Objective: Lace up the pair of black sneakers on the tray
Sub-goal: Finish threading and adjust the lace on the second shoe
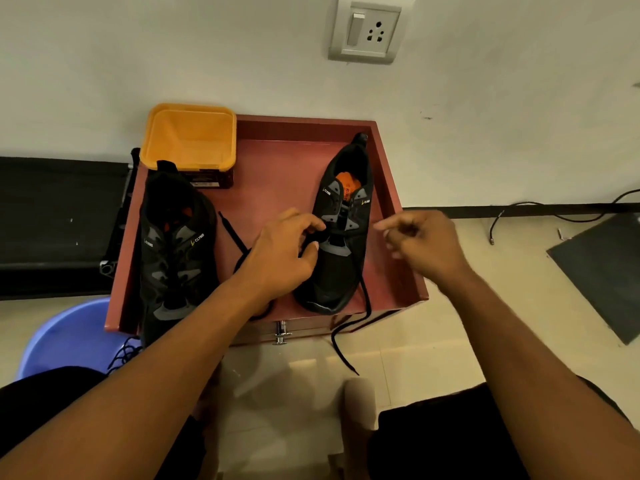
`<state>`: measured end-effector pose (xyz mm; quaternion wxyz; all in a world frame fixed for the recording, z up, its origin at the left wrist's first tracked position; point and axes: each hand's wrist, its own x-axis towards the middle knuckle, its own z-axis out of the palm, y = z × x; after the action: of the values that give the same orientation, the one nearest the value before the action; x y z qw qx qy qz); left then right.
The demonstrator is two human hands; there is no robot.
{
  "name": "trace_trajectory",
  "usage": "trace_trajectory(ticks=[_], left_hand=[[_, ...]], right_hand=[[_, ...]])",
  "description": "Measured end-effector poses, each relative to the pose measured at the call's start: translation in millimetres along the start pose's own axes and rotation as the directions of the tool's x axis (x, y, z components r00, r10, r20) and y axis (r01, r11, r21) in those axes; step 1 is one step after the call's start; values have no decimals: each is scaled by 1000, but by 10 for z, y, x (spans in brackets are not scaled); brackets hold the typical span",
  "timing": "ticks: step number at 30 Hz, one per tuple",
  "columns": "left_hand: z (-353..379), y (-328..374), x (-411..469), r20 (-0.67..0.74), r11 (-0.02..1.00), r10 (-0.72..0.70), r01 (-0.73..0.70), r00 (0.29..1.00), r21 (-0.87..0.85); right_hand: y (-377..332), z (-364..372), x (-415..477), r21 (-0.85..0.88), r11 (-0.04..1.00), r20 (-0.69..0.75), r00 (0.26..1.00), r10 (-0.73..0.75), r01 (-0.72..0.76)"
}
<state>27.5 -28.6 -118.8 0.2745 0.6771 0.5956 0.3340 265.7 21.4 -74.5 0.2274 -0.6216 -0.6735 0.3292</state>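
The tray (277, 168) sits before you, its far side against the wall. A tub (190, 136) stands in its far left corner. The left sneaker (173, 251) lies along the tray's left side, just in front of the tub, with its heel toward the wall. The right sneaker (341, 265) lies right of centre, pointing the same way. Your left hand (280, 251) is between them, its grip at the right sneaker's left edge. Your right hand (422, 240) hovers just right of that sneaker. The lace (344, 355) trails from the right sneaker over the tray's near edge. A basin (62, 337) sits beside the near left corner.
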Motion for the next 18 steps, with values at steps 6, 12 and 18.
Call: trace_trajectory(ticks=[6, 12, 18], left_hand=[[2, -20, 77, -13, 988, -144, 143, 990, -58], [22, -60, 155, -22, 957, -248, 241, 969, -158], [76, 9, 146, -32, 973, -227, 225, 973, -52]], right_hand=[[-194, 43, 320, 255, 939, 14, 972, 234, -230], [-288, 311, 417, 23, 986, 14, 987, 163, -163], [-184, 320, 468, 77, 985, 76, 986, 149, -155]])
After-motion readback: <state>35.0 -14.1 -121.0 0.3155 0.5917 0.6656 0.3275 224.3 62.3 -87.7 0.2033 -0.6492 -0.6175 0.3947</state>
